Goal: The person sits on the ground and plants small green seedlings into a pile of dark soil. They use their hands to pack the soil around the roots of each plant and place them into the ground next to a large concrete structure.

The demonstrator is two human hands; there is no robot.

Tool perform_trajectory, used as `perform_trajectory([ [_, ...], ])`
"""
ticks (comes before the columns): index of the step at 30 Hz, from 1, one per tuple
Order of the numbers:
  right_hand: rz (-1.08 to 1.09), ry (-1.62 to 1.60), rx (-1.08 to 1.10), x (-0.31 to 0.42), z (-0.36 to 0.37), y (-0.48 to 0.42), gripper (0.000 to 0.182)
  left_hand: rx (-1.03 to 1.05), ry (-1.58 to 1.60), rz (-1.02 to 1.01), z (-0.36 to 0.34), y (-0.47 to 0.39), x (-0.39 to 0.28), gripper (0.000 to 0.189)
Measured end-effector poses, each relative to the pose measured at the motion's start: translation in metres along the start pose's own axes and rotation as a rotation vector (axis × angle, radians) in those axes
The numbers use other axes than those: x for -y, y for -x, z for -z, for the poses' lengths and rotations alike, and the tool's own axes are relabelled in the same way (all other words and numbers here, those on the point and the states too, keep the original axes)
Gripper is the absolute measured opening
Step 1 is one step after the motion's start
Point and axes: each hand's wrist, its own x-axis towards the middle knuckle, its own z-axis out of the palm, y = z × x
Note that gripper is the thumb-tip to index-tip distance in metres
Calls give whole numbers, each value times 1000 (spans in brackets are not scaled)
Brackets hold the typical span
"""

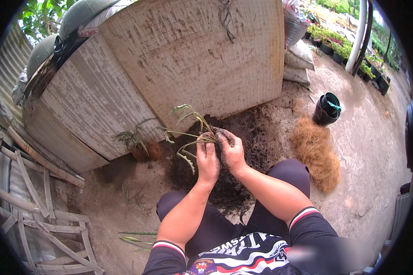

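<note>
Both my hands meet around the base of a leafy plant with long thin stems, held above a heap of dark soil. My left hand has its fingers on the stems. Soil coats the fingers of my right hand, which closes on the plant's base from the other side. The leaves point left and away from me. The roots are mostly hidden by my fingers. To the left, another plant with a brown fibrous root ball lies by the panels.
Brown fibre lies right of the soil, beside stacked black pots. Corrugated panels stand ahead. A wooden frame is at left; cut leaves lie on the ground. Filled sacks and potted plants are farther right.
</note>
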Motion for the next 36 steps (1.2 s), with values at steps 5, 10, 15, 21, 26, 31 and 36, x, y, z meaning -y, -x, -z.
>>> perform_trajectory([
  [5,-27,31,0,-1,1,3,24,-11,26,29,-5,5,-7,28],
  [10,-24,-61,5,-9,-3,3,27,-62,124,62,2,1,4,30],
  [15,-25,-155,52,-14,-2,1,31,-88,57,10,-2,0,-3,31],
  [21,-10,-69,59,-11,-1,4,32,-61,2,-18,-1,1,-5,32],
  [26,18,-85,24,-10,-4,5,29,-79,-54,-11,1,0,-7,32],
  [31,12,-47,77,-7,-4,7,31,-72,0,7,-3,0,-14,29],
  [36,25,2,80,-11,-2,7,33,-49,15,14,-1,0,-13,30],
])
